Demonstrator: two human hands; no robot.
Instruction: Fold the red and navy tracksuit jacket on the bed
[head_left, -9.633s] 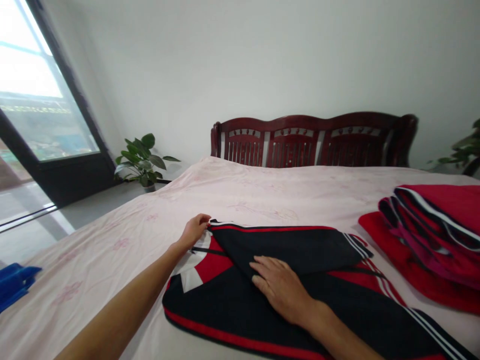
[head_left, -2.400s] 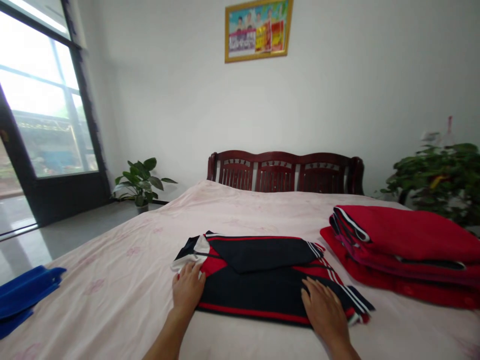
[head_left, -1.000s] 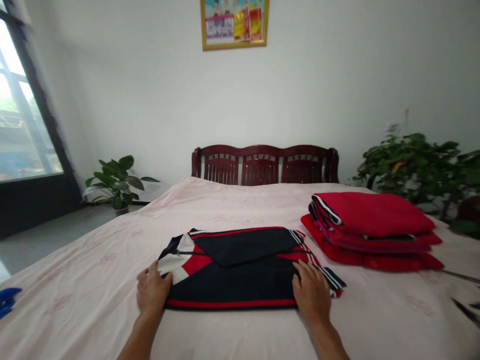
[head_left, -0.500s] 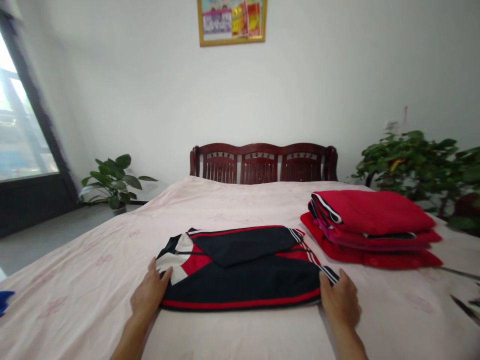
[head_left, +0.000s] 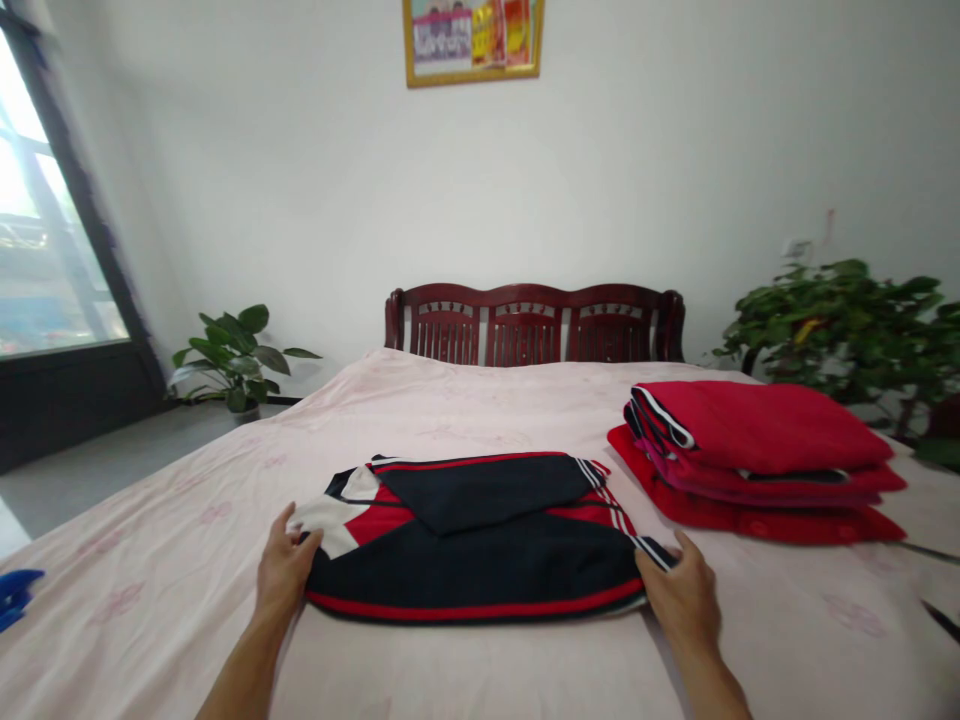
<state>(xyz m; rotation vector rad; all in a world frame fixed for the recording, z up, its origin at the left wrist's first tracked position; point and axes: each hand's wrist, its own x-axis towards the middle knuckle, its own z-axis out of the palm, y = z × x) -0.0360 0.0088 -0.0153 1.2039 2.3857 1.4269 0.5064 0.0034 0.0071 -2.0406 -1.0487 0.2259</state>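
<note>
A navy, red and white zip jacket lies flat on the bed, its far sleeve folded slantwise across the body. My left hand pinches the white part near the collar end, thumb on top and fingers under the edge. At the striped hem, my right hand grips the near corner between thumb and fingers. The jacket's near edge, with its red stripe, bows slightly between both hands. The fingertips beneath the cloth are hidden.
Folded red clothes are stacked on the bed to the right. Pale pink sheeting covers the bed. Beyond it stands a dark wooden slatted back. Potted plants flank the bed, and a blue item lies at the left edge.
My left hand has shifted left with the collar end, drawing the jacket out longer. My right hand keeps its grip at the hem. The view has turned slightly left.
</note>
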